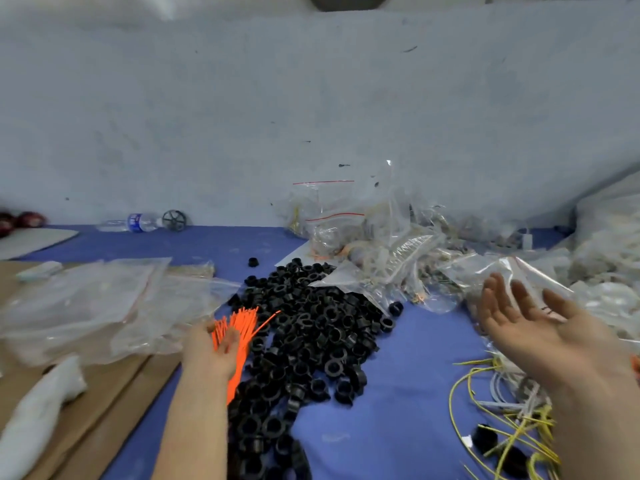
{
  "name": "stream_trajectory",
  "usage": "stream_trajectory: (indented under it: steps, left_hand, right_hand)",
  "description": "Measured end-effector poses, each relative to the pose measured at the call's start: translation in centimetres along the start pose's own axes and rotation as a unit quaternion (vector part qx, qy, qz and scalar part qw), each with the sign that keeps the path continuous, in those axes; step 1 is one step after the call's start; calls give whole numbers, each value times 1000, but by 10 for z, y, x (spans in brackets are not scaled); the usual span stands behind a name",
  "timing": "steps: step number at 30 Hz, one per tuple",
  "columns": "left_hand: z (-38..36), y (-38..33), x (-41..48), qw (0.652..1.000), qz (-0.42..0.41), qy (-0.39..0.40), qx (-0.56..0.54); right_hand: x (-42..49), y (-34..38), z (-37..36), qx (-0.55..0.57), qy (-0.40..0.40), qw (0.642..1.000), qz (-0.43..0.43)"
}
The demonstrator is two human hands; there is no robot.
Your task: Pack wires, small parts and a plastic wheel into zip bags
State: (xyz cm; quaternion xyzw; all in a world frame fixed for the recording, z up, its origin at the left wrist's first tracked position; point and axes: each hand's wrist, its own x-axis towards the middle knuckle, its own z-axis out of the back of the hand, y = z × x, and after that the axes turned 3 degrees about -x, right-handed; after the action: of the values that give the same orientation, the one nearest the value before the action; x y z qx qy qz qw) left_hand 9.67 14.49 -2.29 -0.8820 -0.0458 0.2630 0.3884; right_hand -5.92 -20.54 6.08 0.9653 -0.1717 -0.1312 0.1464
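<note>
Over a blue table (398,403) heaped with black rings (311,327), the left hand (214,351) is gripping light, springy orange wires (239,327) mid-bundle; the right hand (533,327) is reaching, fingers spread and empty, beside a thin, slippery zip bag (491,268).

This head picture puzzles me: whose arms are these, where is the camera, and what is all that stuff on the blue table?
No machine here: a person wears one camera on the head, looking forward and down at their own two bare hands. The left hand grips a bundle of orange wires. The right hand is open, palm up, holding nothing, just in front of a clear zip bag. On the blue table lie a heap of black plastic rings, a pile of filled zip bags, empty bags on the left, and loose yellow wires. Far back lie a water bottle and a dark wheel.
</note>
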Motion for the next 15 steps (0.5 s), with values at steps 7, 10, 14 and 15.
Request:
stream_trajectory:
  steps: [7, 10, 14, 15]
  left_hand:
    - [4, -49, 2, 982, -109, -46, 148]
    - [8, -57, -4, 969, -117, -68, 207]
    - [-38, -62, -59, 948, -227, 43, 219]
    - [-53, -60, -83, 934, -261, 95, 226]
  right_hand:
    - [32, -1, 22, -24, 60, 998, 9]
    - [34, -5, 23, -39, 54, 997, 24]
    - [10, -21, 4, -98, 98, 990, -3]
    - [0, -27, -3, -133, 115, 984, -23]
